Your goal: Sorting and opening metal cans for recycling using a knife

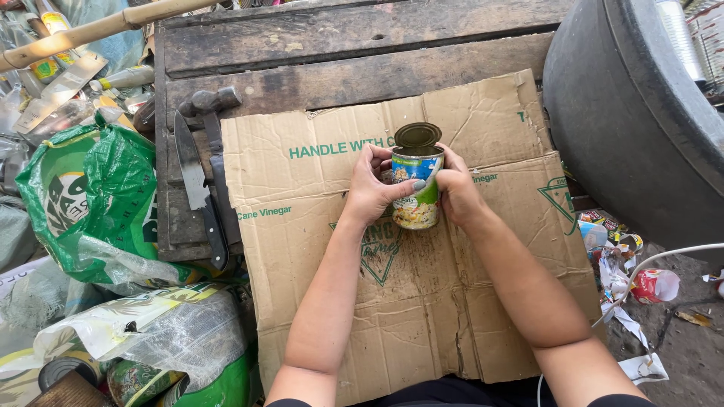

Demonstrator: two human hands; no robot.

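The person is holding a short cylindrical tin can with a blue, green and white paper label (pixel 416 188) between both hands, over the upper middle of a flattened brown cardboard sheet (pixel 422 301) that is covering most of a dark weathered wooden platform (pixel 354 68). The left hand (pixel 369 187) is wrapping its fingers around the can's left side, thumb lying across the label, while the right hand (pixel 456 188) is clasping the right side in the same way, so both are grasping the can and neither is nearer than the other. The can is sitting directly between the two sets of fingers, its long axis tipping slightly away from the person, with the round metal lid (pixel 418 135) standing bent up at the far end. Whether the can's base is touching the cardboard I cannot tell. Along the platform's left edge, just off the cardboard, a long dark-handled knife (pixel 197 181) is lying beside a rusty hammer (pixel 210 102). Beyond that edge a green printed plastic sack (pixel 98 203) is slumping, and a large dark grey round tub (pixel 626 113) is standing at the right.
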